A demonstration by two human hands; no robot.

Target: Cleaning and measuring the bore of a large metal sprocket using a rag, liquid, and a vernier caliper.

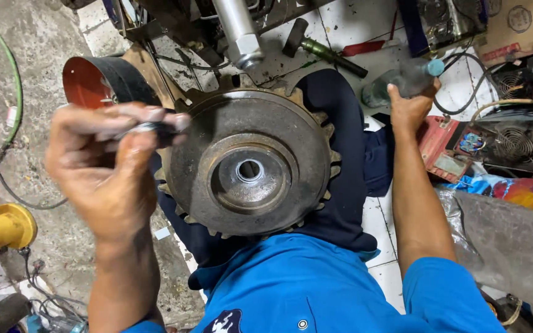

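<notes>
The big toothed wheel [249, 163] lies flat on my lap, its center hole facing straight up at me. Beyond its right edge my right hand [409, 106] is closed around a plastic bottle [402, 79], lying sideways, cap pointing away from the wheel. At its left edge my left hand [111, 166] pinches a small dark ring [158, 131]; I judge it must go in level with the hole.
</notes>
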